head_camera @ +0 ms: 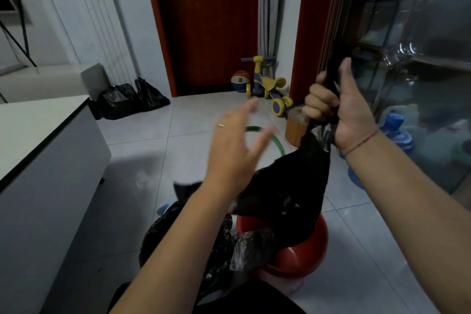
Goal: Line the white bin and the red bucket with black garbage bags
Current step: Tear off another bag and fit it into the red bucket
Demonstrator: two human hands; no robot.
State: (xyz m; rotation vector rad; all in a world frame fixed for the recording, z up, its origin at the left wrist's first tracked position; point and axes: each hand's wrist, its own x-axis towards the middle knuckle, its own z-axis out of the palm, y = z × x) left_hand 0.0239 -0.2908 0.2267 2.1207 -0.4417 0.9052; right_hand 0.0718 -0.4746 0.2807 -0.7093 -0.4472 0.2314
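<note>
- Head view: right hand (331, 107) is clenching its grip on the black garbage bag (288, 194), hanging over the red bucket (303, 252) at 6 o'clock.
- Left hand (237, 150) is spreading wide, empty.
- Risk: unopened bag bunching, missing the rim.

At lower centre the bucket (303, 257) stands on the floor, a bag (288, 191) hanging into it. A counter (38, 120) fills the left; a tricycle (267, 86) sits upper centre by the door (211, 23).
</note>
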